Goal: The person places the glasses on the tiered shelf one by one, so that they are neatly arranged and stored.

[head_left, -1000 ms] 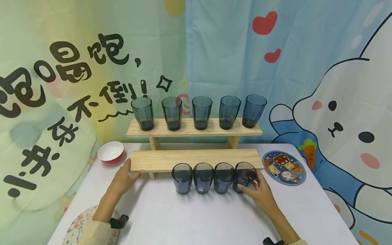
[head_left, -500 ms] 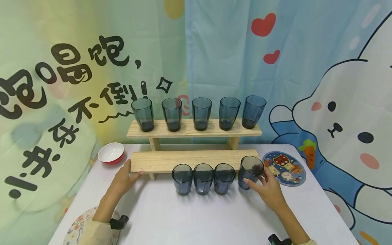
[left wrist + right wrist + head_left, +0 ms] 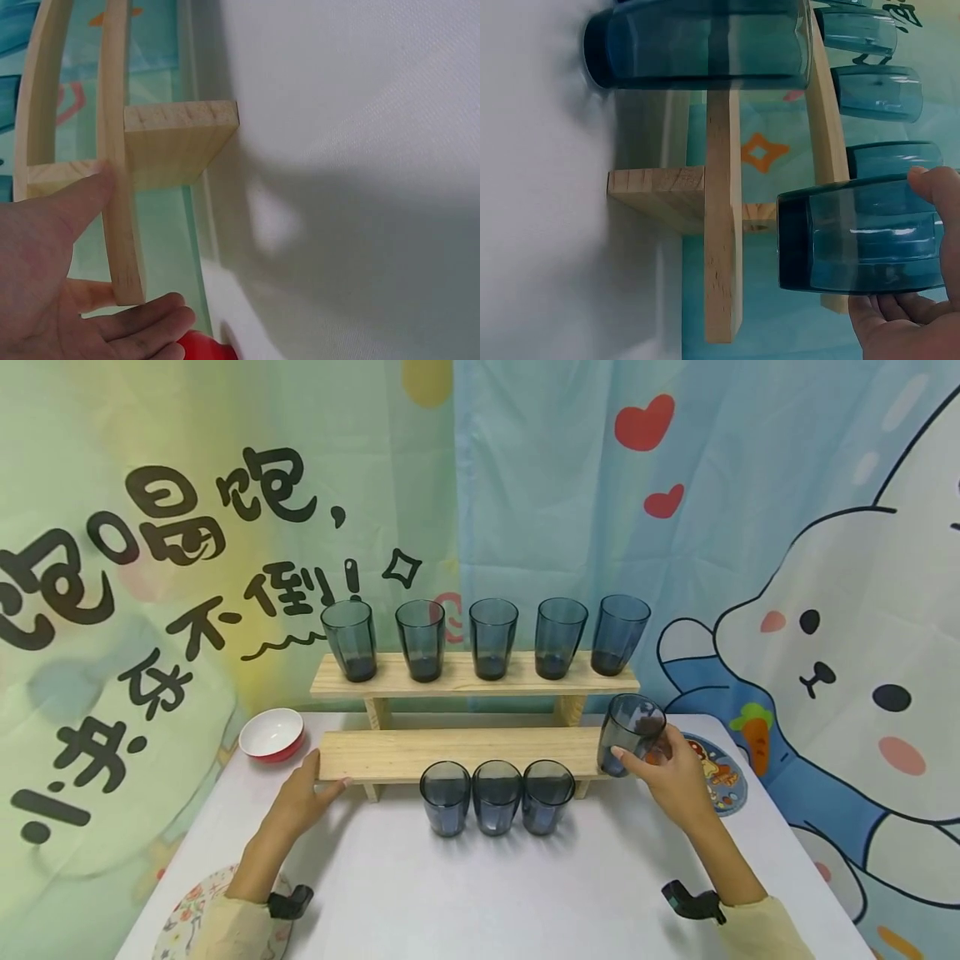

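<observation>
My right hand (image 3: 678,781) holds a blue-tinted drinking glass (image 3: 632,731) by its side, thumb on one face and fingers round the other. In the right wrist view this glass (image 3: 855,240) is raised, its base apart from the lower board of a two-tier wooden rack (image 3: 721,225). Over at the rack's left end, my left hand (image 3: 298,802) grips the lower board (image 3: 450,747); its thumb and fingers lie about the board's end (image 3: 126,262). Three matching glasses (image 3: 497,797) stand upright in a row in front of the rack.
Several like glasses (image 3: 491,639) line the upper board (image 3: 467,687). A red and white bowl (image 3: 272,733) sits left of the rack, and a round blue patterned mat (image 3: 723,781) lies to the right. A floral plate (image 3: 180,918) is partly under the left forearm.
My right hand has lifted the rightmost glass of the front row off the table and carried it up and right, towards the lower board's right end. The left hand stays in place.
</observation>
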`<act>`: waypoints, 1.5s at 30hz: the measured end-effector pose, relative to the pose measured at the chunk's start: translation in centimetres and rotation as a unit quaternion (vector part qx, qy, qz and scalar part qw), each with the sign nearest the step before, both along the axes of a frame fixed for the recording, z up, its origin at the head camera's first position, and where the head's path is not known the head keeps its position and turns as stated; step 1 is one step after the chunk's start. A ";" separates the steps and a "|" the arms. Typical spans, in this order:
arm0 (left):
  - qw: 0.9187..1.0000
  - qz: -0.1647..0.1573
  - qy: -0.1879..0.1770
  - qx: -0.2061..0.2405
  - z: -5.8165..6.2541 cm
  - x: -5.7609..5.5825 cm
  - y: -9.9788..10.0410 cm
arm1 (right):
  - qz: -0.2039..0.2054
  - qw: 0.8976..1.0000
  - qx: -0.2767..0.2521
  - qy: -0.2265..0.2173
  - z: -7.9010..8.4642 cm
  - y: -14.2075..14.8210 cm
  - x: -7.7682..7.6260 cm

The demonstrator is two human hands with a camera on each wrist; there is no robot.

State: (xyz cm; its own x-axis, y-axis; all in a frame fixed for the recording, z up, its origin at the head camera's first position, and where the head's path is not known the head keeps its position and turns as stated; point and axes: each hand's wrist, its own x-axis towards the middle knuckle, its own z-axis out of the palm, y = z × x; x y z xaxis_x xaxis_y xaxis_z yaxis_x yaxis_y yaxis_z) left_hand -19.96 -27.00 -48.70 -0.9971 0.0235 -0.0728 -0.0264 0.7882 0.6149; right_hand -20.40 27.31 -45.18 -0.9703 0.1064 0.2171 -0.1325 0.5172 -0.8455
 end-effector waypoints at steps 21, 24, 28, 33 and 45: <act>1.000 0.005 -0.001 -0.012 0.0 0.0 0.1 | 0.000 0.999 -0.049 -0.018 -1.6 -0.1 -2.9; 1.000 0.004 0.002 -0.010 0.0 0.1 0.2 | 0.001 0.998 -0.057 -0.021 -1.6 -0.2 -3.1; 1.000 0.003 0.005 -0.009 0.2 0.2 0.2 | 0.003 0.998 -0.063 -0.022 -1.6 -0.4 -3.4; 1.000 0.002 0.006 -0.012 0.2 0.1 0.1 | 0.002 0.998 -0.057 -0.015 -1.8 -0.5 -3.6; 1.000 0.000 -0.001 -0.012 0.1 -0.1 0.0 | 0.004 0.997 -0.076 -0.004 -2.7 -0.5 -4.0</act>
State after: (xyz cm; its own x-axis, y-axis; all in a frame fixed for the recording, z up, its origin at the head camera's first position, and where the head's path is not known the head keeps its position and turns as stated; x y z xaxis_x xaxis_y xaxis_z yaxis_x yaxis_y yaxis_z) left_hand -20.03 -27.02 -48.63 -0.9970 0.0210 -0.0750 -0.0279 0.8024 0.5961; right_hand -24.39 26.77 -47.89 -0.9731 0.1287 0.1911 -0.1291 0.3825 -0.9149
